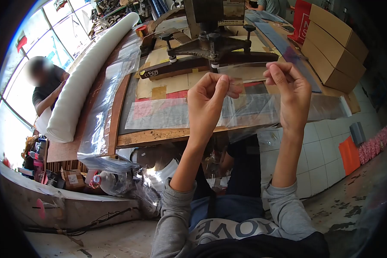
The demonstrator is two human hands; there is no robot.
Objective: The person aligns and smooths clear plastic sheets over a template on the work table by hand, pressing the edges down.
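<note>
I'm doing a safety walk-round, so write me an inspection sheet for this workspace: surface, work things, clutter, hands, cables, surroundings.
Surface: table with wooden edge, layered with sheets; fine wear cannot be judged.
Work things: clear film hanging between the hands; metal press beyond them.
Clutter: long white roll at left; plastic bottle and small box low at left.
Hands: left hand and right hand raised, pinching the film.
Cables: dark cables low at left.
Surroundings: another person beyond the roll; large cartons at right.
</note>
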